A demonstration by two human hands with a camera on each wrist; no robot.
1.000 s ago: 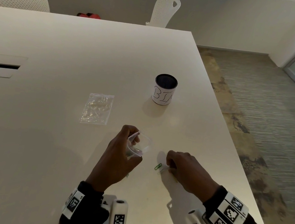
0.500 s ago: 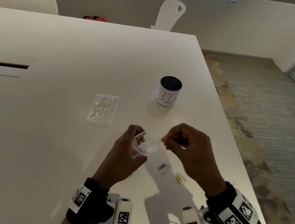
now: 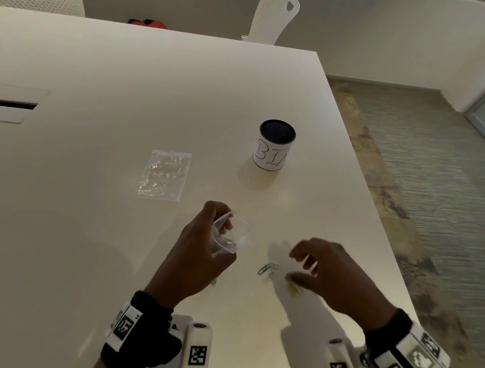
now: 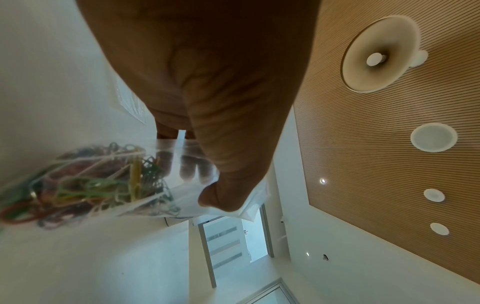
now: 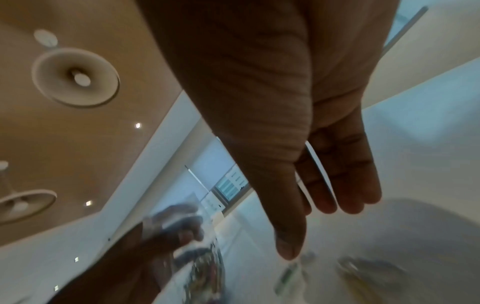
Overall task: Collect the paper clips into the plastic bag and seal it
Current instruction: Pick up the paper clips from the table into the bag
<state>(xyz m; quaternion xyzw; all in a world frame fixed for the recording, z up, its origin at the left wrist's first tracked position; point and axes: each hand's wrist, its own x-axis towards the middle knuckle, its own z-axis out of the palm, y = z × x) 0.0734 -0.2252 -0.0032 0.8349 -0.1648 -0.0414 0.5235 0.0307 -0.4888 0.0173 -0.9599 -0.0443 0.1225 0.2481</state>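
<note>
My left hand (image 3: pixel 206 249) grips a small clear plastic bag (image 3: pixel 231 234) just above the table, its mouth held wide and turned to the right. In the left wrist view the bag (image 4: pixel 166 181) holds several coloured paper clips (image 4: pixel 85 185), with my thumb pinching its rim. My right hand (image 3: pixel 310 267) hovers low over the table with its fingers loosely spread and nothing in them; the right wrist view shows the fingers (image 5: pixel 345 185) nearly straight. A green paper clip (image 3: pixel 264 268) and a pale one (image 3: pixel 272 273) lie on the table between the hands. A yellow clip (image 3: pixel 294 289) lies under my right hand.
A second clear bag (image 3: pixel 164 174) lies flat further back on the white table (image 3: pixel 126 79). A black cup with a white label (image 3: pixel 273 145) stands at the back right. The table's right edge runs close past my right wrist. Two white chairs stand beyond the far edge.
My right hand carried a clip up to the bag's mouth, then dropped back toward the loose clips with its fingers spread. My left hand kept hold of the bag.
</note>
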